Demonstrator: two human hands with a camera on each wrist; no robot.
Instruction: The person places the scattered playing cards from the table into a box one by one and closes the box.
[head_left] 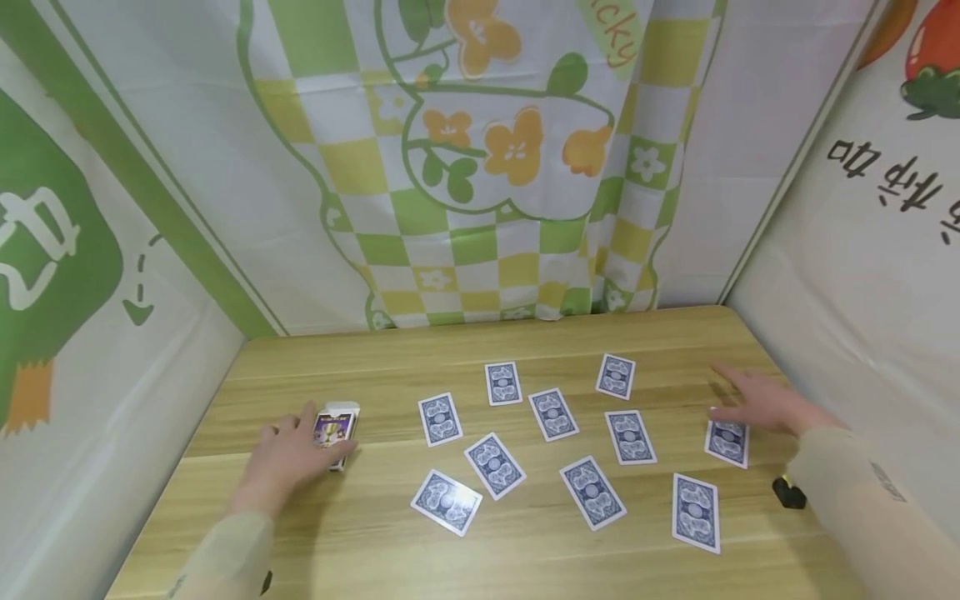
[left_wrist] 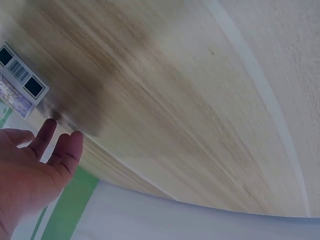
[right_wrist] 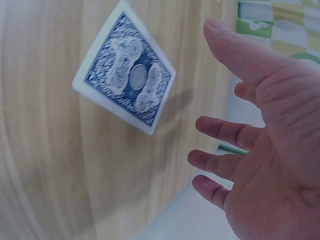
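On the left of the table, my left hand is spread about a small card box with a purple front and a trophy picture. In the left wrist view the fingers are loosely bent beside the box's barcode end and curl round nothing. My right hand hovers at the far right over a face-down playing card with a blue patterned back, and in the head view it overlaps the card's top edge. The right wrist view shows that card apart from the spread, empty fingers.
Several more face-down cards, such as a glossy one and a far one, lie scattered singly over the middle and right of the wooden table. A checked, flowered cloth hangs behind it. Printed side panels border both ends.
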